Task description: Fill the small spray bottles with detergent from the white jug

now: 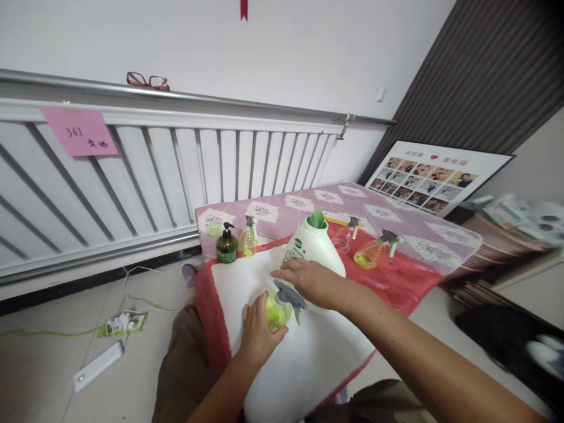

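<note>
A small clear spray bottle [274, 316] with yellow-green liquid and a grey trigger head [288, 292] stands over the white mat. My left hand [257, 335] wraps around its body, thumb at the front and fingers behind. My right hand [311, 282] is just above the trigger head with its fingers stretched out to the left; its thumb is hidden, and whether it touches the head is unclear. Behind my right hand stands a large pale-green jug [324, 249], uncapped, with a green spout in its mouth. My right hand and forearm cover part of it.
A dark green pump bottle [227, 245] and a spray bottle [248, 238] stand at the mat's back left. Two more spray bottles, one clear [346, 235] and one with yellow liquid [369, 255], are on the red cloth [405, 279]. A white radiator [220, 155] runs behind the table.
</note>
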Tool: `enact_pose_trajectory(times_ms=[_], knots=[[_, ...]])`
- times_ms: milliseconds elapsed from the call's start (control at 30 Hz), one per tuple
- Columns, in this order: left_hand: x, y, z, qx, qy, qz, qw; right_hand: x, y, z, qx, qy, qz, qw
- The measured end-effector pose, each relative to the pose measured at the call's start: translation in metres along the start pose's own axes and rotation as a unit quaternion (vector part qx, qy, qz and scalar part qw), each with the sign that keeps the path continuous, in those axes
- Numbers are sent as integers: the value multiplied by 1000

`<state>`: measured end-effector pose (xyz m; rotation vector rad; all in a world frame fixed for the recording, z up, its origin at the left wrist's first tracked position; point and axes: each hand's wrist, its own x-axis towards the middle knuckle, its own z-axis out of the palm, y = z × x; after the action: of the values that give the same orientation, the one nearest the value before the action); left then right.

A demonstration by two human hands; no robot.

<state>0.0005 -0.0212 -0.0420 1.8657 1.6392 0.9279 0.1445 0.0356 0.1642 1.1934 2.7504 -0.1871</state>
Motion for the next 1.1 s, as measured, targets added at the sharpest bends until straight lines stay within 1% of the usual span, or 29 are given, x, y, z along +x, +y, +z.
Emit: enact_pose_trajectory(times_ms=[100,167,267,367,467,567,733,900,1000,1100], knots=[[-1,-2,2,2,4,0,1000,0,3,5,0,-8,-48,999],[-1,-3,4,8,9,4,1000,0,4,6,0,-9,-54,998],[-2,-6,6,26,25,18,999,1,1,5,-4,-12,-37,999],[-2,-8,9,40,41,21,998,1,-5,6,-7,-18,5,1000],[-2,-10,11,40,47,31,998,-3,-14,8,3,-16,54,998],[-2,-12,12,38,46,40,997,-8,-21,8,21,-4,77,997],[-2,-12,12,36,42,36,998,-15,-19,7,37,11,84,996],[-3,-9,11,38,38,32,998,-15,-13,11,1,37,23,999],[-3,-9,10,30,28,19,999,-12,-13,12,-29,58,36,997],[-2,-9,11,27,25,16,999,-10,-15,11,-51,78,67,993]])
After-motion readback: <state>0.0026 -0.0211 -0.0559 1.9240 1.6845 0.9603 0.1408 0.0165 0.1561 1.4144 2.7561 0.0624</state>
